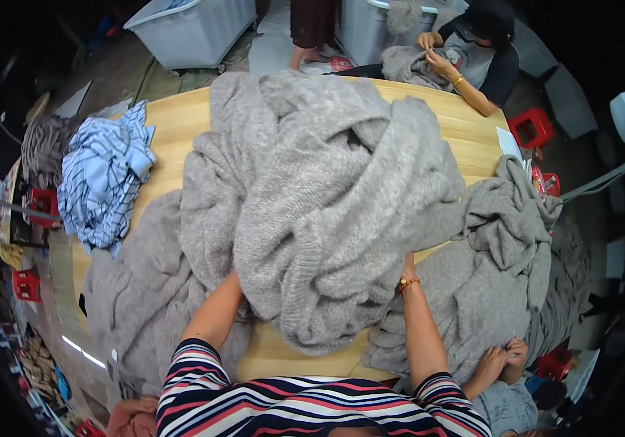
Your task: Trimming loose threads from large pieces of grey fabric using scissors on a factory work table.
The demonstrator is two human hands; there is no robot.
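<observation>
A big heap of light grey knit garments [327, 189] lies bunched on a round wooden table [174, 120]. My left forearm [216, 312], in a striped sleeve, reaches under the heap's near edge, and the hand itself is buried in the knit. My right hand [408, 264], with an orange bracelet at the wrist, presses into the heap's right side, its fingers tucked into the fabric. Flatter grey knit pieces lie to the left [137, 291] and to the right [502, 247] of the heap.
A blue plaid cloth [104, 175] lies at the table's left. One person at the far right [473, 58] handles grey knit, and another person's hands [505, 357] work at the near right. Grey plastic bins [188, 29] and red stools [533, 127] stand around the table.
</observation>
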